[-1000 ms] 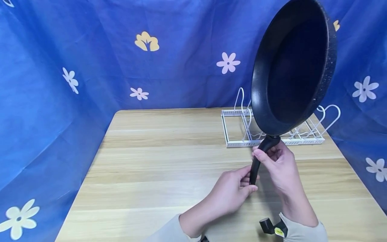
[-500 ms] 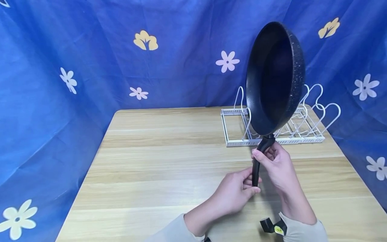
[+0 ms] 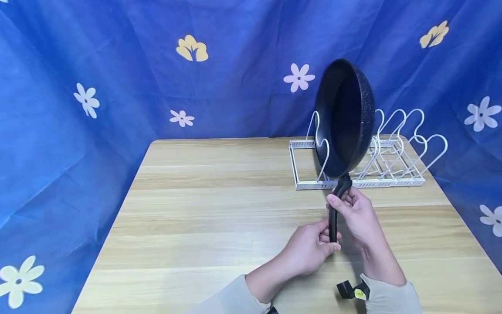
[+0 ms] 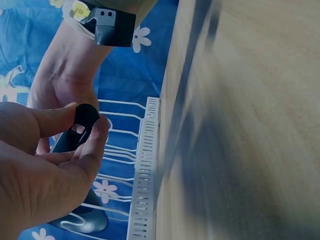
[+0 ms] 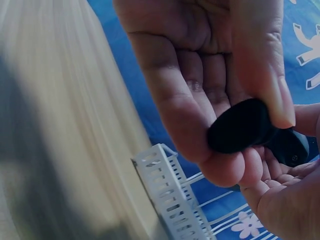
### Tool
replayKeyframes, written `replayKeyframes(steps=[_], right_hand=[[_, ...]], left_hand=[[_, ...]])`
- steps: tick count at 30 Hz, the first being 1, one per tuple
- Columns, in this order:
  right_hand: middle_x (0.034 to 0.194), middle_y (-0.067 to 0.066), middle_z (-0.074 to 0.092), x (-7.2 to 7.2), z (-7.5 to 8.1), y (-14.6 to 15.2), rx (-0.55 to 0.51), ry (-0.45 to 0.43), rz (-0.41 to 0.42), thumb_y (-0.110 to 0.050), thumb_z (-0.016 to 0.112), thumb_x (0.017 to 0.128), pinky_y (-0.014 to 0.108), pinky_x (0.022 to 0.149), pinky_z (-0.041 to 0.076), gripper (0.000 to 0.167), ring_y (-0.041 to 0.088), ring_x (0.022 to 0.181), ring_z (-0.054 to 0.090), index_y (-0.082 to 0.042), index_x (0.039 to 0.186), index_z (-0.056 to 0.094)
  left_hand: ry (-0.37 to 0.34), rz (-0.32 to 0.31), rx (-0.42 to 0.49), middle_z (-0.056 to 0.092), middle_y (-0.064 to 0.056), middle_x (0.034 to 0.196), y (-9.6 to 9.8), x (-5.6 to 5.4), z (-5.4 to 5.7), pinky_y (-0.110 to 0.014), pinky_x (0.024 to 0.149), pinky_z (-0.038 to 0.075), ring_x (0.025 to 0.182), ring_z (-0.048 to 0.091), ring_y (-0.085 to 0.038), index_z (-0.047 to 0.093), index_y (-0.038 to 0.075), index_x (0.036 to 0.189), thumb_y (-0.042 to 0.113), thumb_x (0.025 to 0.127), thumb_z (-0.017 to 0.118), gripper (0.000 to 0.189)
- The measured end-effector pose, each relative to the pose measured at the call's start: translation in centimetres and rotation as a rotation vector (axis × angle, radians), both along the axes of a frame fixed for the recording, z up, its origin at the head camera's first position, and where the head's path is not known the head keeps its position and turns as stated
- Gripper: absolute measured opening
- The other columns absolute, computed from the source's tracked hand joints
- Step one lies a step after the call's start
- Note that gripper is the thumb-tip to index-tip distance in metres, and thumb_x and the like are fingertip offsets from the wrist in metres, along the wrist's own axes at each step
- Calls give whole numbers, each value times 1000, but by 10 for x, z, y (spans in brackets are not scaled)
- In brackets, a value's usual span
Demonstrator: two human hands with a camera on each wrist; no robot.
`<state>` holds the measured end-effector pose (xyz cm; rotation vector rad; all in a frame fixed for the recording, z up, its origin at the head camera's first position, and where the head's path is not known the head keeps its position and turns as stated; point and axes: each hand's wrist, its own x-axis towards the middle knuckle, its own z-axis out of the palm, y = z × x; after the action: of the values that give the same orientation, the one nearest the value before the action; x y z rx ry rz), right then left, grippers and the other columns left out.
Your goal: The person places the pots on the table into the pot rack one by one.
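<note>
Frying pan [image 3: 349, 122] is on edge, roughly upright, bowl toward my left, in or just over the white wire rack [image 3: 392, 182] on the counter [image 3: 176, 218]; whether its lower edge touches the rack base, can't tell. Handle [image 3: 333, 220] points back at me past the front rail. Both hands on it: left hand [image 3: 307, 248] pinches the tail end, fingers closed down to the handle's thickness, hang hole showing between them in the left wrist view; right hand [image 3: 357, 218] grips nearer the pan, thumb against one side, fingers curled at the other. In the head view the left wire divider [image 3: 327, 152] overlaps the pan's edge, contact unclear; more loops stand to the right. To do this well, I'd judge: let the right hand bear most of the weight and the left steer by small twists at the tail, hold the pan plane parallel to the wires, go slowly so the rim doesn't snag a loop or shove the rack, and ease the grip only once it rests without leaning.
</note>
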<state>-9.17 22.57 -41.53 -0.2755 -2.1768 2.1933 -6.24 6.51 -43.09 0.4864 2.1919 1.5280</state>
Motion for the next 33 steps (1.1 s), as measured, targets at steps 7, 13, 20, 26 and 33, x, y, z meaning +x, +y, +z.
replayKeyframes(steps=[7, 13, 20, 26, 33], right_hand=[[81, -12, 72, -4, -9, 1, 13, -37, 19, -5, 71, 104, 21, 75, 54, 11, 6, 78, 69, -10, 104, 61], [82, -13, 70, -8, -16, 1, 11, -67, 35, -7, 69, 105, 21, 75, 54, 10, 6, 79, 68, -9, 108, 59], [82, -14, 68, -11, -22, 1, -1, -98, 40, -8, 69, 105, 21, 75, 54, 11, 6, 78, 68, -9, 109, 59], [82, -12, 71, -13, -27, 2, -65, -116, 27, -7, 68, 105, 21, 75, 56, 9, 8, 78, 70, -13, 104, 61], [81, -12, 72, -13, -32, 3, -85, -132, 34, -6, 68, 105, 21, 76, 58, 11, 7, 77, 70, -13, 104, 61]], left_hand=[[-50, 14, -16, 84, -1, 111, 1, -1, -5, -12, 77, 58, 90, 77, 4, 73, 7, 128, 11, 96, 82, 33], [-54, 19, -45, 84, 1, 109, 2, -4, -9, -13, 80, 57, 90, 76, 4, 74, 8, 128, 13, 95, 83, 35], [-48, 16, -63, 83, 5, 99, 1, -6, -11, -14, 78, 56, 85, 75, 4, 75, 8, 123, 14, 94, 84, 31], [-64, 12, -55, 84, 4, 101, 2, -8, -14, -14, 79, 55, 85, 75, 4, 74, 5, 128, 14, 94, 85, 37], [-107, -2, -17, 85, -5, 110, 1, -11, -18, -14, 80, 57, 92, 79, -2, 71, 1, 132, 10, 95, 83, 40]])
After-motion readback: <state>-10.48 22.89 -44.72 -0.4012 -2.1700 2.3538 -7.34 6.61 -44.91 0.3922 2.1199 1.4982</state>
